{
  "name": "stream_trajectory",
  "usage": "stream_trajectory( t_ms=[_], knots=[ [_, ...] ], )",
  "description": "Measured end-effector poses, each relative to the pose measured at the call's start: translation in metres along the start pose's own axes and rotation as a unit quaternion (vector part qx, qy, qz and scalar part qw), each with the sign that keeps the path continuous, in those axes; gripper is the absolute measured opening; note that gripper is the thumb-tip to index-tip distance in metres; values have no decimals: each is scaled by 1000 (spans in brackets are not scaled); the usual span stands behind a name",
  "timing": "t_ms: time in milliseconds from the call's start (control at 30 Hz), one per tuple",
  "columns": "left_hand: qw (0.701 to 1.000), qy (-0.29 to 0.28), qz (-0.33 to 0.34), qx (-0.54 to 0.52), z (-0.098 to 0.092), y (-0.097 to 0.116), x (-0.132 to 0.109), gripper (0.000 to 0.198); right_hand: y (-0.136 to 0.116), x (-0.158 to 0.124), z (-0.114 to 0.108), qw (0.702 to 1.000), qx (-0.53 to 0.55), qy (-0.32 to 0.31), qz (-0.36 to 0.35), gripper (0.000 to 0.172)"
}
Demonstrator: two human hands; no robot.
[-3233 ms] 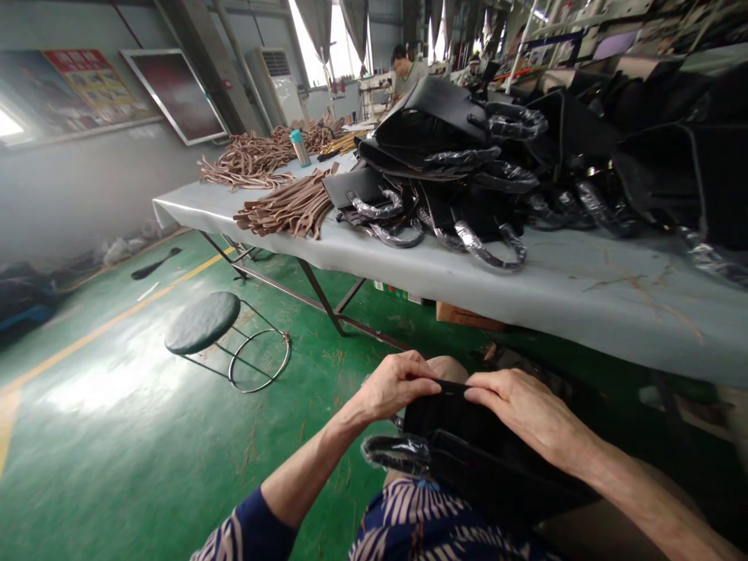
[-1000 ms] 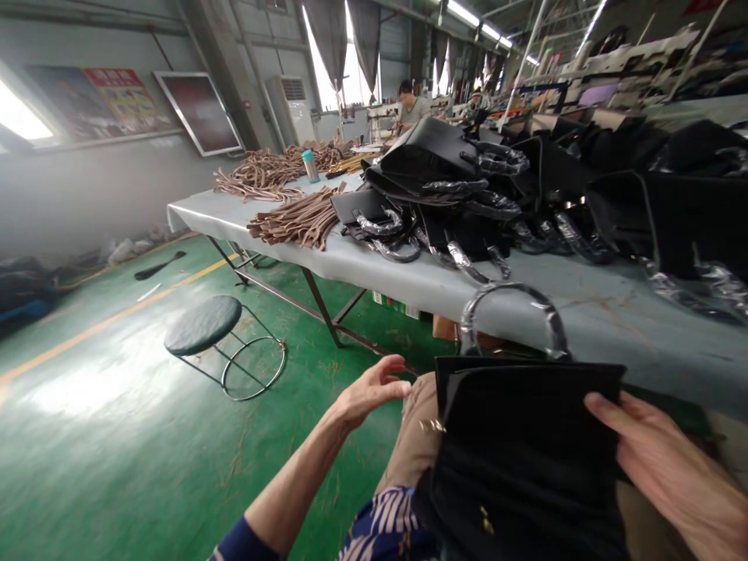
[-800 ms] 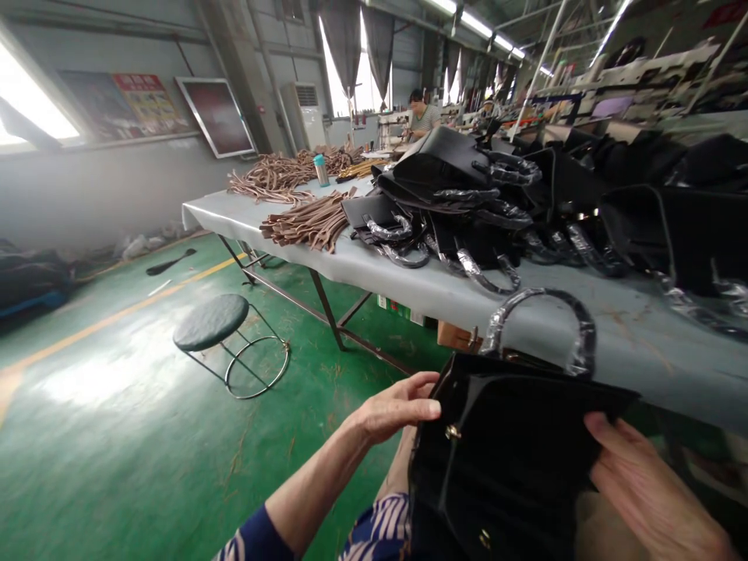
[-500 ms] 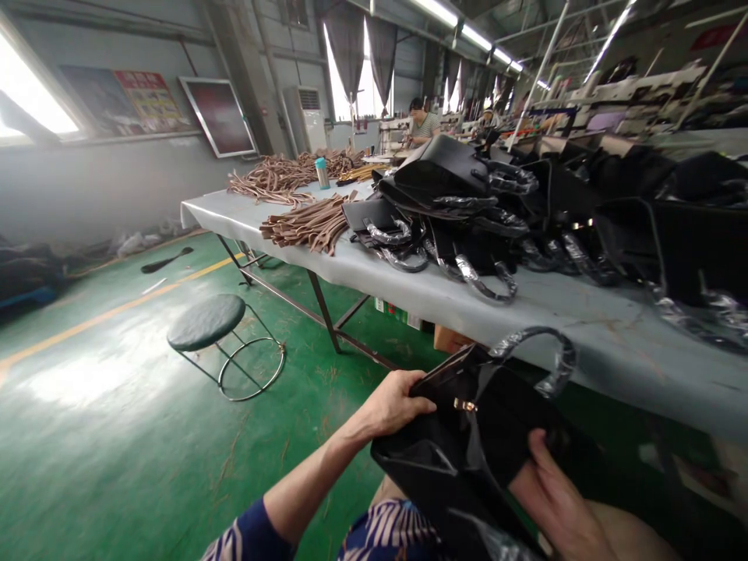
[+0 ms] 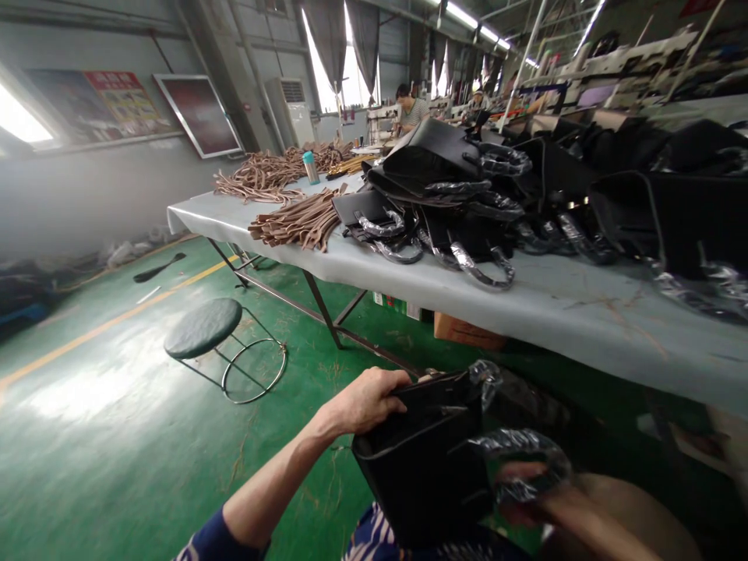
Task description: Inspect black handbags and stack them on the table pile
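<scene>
A black handbag [image 5: 424, 467] rests upright on my lap, its opening facing up. My left hand [image 5: 374, 399] is closed on the upper left edge of the bag, thumb over the rim. Clear plastic film wraps the bag's near handle [image 5: 517, 441], which sticks out to the right. Just behind and below that handle is my right hand [image 5: 529, 499], smeared by motion, so its fingers cannot be made out. A second wrapped handle [image 5: 485, 375] shows at the bag's far corner.
A covered table [image 5: 561, 312] ahead carries piled black handbags [image 5: 432, 160], bundled brown straps [image 5: 301, 220] and a teal-capped bottle [image 5: 310, 167]. A round stool [image 5: 203, 327] stands on the left. Beneath the table sits a cardboard box [image 5: 467, 330]. A person [image 5: 414, 109] sits far back.
The bag has turned and tipped more upright, its inside clasp now out of sight. My left hand shifted slightly left with it; my right hand left the bag's side for the near handle.
</scene>
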State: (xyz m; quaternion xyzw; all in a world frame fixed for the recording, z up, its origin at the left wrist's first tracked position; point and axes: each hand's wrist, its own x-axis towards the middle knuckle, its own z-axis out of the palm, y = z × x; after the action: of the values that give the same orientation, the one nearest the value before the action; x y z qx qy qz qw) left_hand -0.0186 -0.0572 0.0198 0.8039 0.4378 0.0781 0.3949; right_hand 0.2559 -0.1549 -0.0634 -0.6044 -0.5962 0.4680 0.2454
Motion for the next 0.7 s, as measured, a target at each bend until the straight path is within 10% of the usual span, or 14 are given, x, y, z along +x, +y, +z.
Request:
stream_trajectory(
  t_ms=[100,233,500,700],
  knots=[
    [1000,1,2,7,-2,-3,0,9,-2,16,-49,998,27,-16,45,50],
    [1000,-16,23,15,-6,7,5,11,-43,26,-89,980,-87,178,4,40],
    [994,-29,80,71,-13,27,13,19,-101,36,-70,976,-183,-92,-80,32],
    [993,-65,92,46,-10,14,28,17,-88,19,-56,975,-184,-123,-10,39]
  ],
)
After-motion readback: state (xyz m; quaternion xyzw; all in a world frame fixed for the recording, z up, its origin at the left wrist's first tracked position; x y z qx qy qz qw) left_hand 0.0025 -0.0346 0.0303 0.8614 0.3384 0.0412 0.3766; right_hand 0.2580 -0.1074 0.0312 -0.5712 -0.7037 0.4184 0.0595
